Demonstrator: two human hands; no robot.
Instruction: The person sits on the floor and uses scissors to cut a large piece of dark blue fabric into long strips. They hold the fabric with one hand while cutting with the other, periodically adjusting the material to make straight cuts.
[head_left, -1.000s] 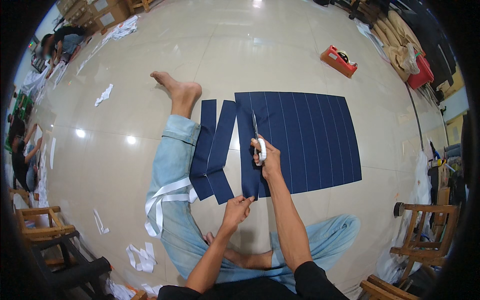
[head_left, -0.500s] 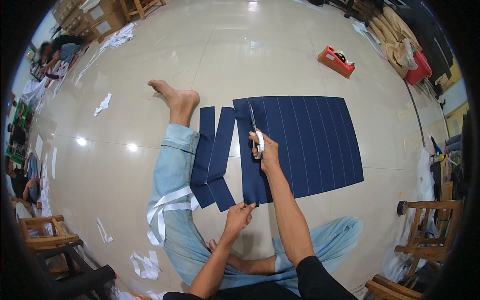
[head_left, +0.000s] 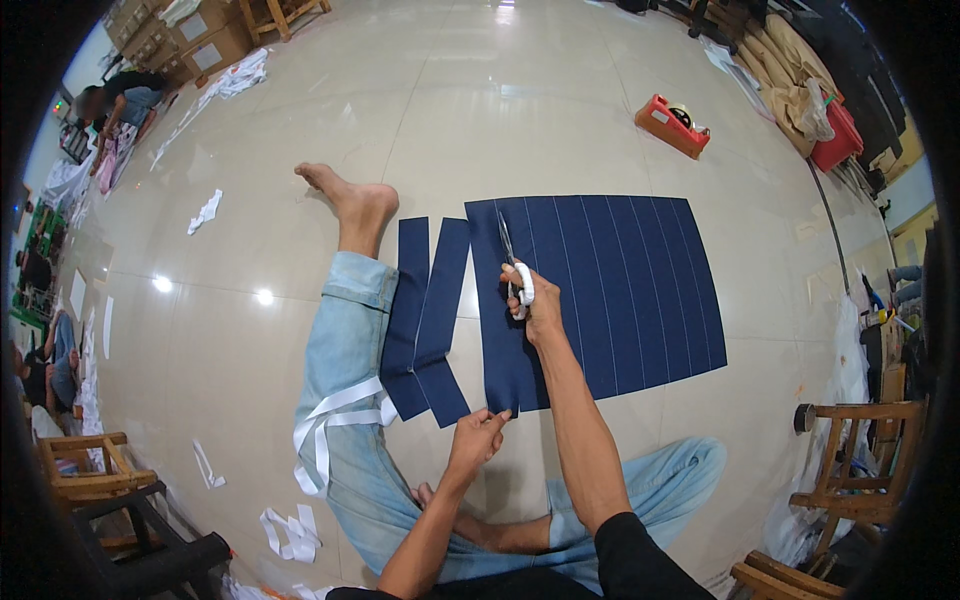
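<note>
A dark navy fabric panel (head_left: pixel 640 290) with pale vertical lines lies flat on the tiled floor. My right hand (head_left: pixel 532 300) grips scissors (head_left: pixel 521 288) with white handles over the panel's left part, blades pointing away from me along a line. At the panel's lower left corner, my left hand (head_left: pixel 478 440) pinches the fabric edge, where a short slit shows. Two separate navy strips (head_left: pixel 445 280), creased near their lower ends, lie between the panel and my outstretched jeans-clad leg (head_left: pixel 340 350). White strips (head_left: pixel 335 395) drape over that leg.
A red tape dispenser (head_left: pixel 660 122) sits beyond the panel. Wooden stools (head_left: pixel 855 410) stand at both sides, with cardboard boxes (head_left: pixel 200 40) at upper left and a red bin (head_left: pixel 838 145) at upper right. People (head_left: pixel 135 95) sit along the left edge. White scraps (head_left: pixel 290 530) lie nearby.
The view has shifted slightly, so the fabric and my hands appear lower. My right hand and scissors stay over the left part of the panel; my left hand still pinches the lower edge.
</note>
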